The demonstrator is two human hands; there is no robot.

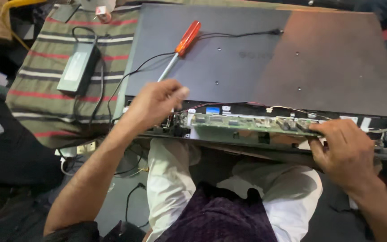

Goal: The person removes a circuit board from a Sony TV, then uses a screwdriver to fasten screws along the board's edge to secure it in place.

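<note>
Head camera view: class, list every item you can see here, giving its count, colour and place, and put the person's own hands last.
Flat panel: one, dark grey, lying back-up across the middle and right.
Circuit board: one, green, long and narrow, along the panel's near edge.
Screwdriver: one, orange handle with metal shaft, lying on the panel at upper left.
Power adapter: one, black box with a black cable, on the cloth at left.
Striped cloth: one, olive with red and pale stripes, under the adapter at left.
Thin black wire: one, running across the panel's top.
Left hand: one, fingers bunched at the board's left end.
Right hand: one, gripping the board's right end.
</note>
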